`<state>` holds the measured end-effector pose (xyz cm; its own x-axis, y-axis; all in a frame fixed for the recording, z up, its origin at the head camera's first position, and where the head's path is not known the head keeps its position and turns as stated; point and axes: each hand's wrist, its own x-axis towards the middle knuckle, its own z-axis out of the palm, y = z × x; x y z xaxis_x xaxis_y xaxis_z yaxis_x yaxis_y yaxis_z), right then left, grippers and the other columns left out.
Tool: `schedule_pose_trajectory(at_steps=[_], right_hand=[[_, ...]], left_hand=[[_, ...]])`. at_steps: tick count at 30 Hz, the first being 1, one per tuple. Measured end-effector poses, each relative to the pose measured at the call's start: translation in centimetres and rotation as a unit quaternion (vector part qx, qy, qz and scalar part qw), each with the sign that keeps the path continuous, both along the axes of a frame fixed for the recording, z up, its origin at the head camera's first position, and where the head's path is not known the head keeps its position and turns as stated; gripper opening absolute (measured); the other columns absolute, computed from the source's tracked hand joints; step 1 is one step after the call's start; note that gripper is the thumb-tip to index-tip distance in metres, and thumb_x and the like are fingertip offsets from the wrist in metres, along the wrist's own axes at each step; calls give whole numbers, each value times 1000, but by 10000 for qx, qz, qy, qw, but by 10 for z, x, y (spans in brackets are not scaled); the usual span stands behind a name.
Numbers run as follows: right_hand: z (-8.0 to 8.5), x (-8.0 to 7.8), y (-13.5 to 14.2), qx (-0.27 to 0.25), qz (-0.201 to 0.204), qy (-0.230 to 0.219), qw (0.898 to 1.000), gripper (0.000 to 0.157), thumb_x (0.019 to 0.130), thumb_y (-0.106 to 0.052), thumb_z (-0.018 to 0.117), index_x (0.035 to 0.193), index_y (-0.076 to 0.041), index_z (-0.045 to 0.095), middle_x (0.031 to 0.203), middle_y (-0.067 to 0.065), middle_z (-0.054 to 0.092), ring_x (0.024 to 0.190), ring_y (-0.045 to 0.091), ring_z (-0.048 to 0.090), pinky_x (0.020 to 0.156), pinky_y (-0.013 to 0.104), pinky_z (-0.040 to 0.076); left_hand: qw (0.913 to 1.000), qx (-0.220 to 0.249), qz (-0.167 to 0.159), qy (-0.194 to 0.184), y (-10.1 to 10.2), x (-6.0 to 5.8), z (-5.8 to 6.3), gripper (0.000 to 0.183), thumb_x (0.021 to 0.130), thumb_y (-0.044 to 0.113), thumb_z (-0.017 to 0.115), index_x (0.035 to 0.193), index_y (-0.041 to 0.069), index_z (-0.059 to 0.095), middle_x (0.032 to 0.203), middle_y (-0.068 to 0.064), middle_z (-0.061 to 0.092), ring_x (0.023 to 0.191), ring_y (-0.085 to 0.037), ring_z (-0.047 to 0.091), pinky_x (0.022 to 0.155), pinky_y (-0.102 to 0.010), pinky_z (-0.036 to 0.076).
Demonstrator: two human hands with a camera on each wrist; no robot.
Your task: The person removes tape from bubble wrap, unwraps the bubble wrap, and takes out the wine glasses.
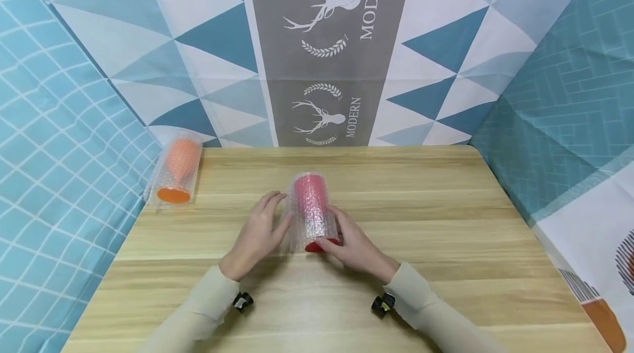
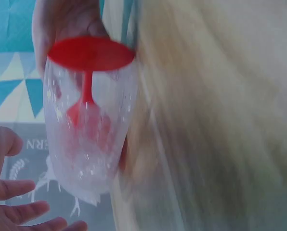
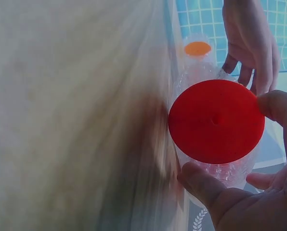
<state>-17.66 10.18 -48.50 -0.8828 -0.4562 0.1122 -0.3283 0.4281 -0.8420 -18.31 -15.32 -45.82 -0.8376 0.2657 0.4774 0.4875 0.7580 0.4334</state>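
A red goblet [image 1: 312, 204] in bubble wrap lies on its side on the table, its round base towards me. My right hand [image 1: 358, 247] holds it at the base end, the thumb at the base's edge and other fingers round the right side. In the right wrist view the red base [image 3: 216, 120] faces the camera. On the goblet's left is my left hand [image 1: 253, 236], its fingers spread and loosely bent beside the wrap. The left wrist view shows the thin red stem [image 2: 87, 86] through clear bubble wrap [image 2: 88, 168].
A second goblet, orange [image 1: 182, 160] and also bubble-wrapped, lies at the table's back left corner. The wooden table [image 1: 411, 193] ends at patterned cloth walls behind and to both sides.
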Motion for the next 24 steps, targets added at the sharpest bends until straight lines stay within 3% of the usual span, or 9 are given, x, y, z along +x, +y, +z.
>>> schedule_pose_trajectory(at_steps=[7,12,18,24], right_hand=[[4,8,1,-65,-70,-34,9999,86,95,-42,72,162,-13,27,156,9,43,126,21,60,103,35,55],[4,8,2,-38,-1,75,10000,84,93,-42,75,159,-12,32,150,11,49,115,19,65,94,27,58],[3,10,2,-79,10,34,10000,82,91,-39,77,157,-11,36,148,13,49,106,21,68,87,20,59],[1,12,1,-502,150,-337,9981,83,93,-29,76,159,-7,29,155,19,43,110,27,71,89,22,60]], left_hand=[[9970,462,26,-616,-7,-17,-1,55,102,27,65,145,-2,50,147,-25,52,139,-40,50,117,-54,42],[9945,630,4,-841,-9,-23,-7,56,102,27,64,147,-3,47,149,-27,51,139,-43,49,117,-56,42],[9916,603,-136,-1136,-6,-24,-12,62,103,31,62,150,-4,42,150,-29,50,139,-46,49,117,-58,40],[9855,659,-237,-1544,2,-20,-15,67,104,39,59,154,-1,39,140,-29,57,117,-43,64,104,-57,53]])
